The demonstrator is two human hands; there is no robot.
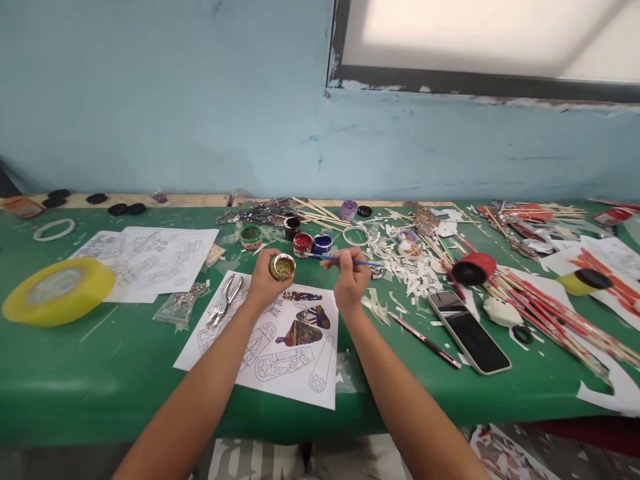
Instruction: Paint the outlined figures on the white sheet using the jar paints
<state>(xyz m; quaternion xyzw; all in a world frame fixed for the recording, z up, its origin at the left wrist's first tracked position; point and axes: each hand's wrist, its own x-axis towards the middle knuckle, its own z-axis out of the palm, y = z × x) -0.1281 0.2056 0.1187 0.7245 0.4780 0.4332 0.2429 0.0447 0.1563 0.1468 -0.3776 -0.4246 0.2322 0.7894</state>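
Note:
My left hand [266, 278] grips a small jar of gold paint [283, 267], its open mouth tipped toward me. In my right hand [349, 275] is a thin blue paintbrush [363, 262], with its tip pointing left toward the paint jars. Below both hands lies a white sheet with line drawings [285, 364], some of its shapes coloured dark red, blue and gold. Metal pliers [226, 301] rest on the sheet's upper left. Just beyond my hands stand open jars of red paint [302, 245], blue paint [323, 245], black paint [292, 228] and green paint [251, 236].
A yellow tape roll [59, 291] and more drawing sheets [170, 260] lie to the left. Rightward are paper scraps [413, 270], a phone [470, 332], a pen [425, 340], a red jar [474, 269] and red-painted sticks [555, 313]. A blue wall [165, 100] rises behind the green table [125, 373].

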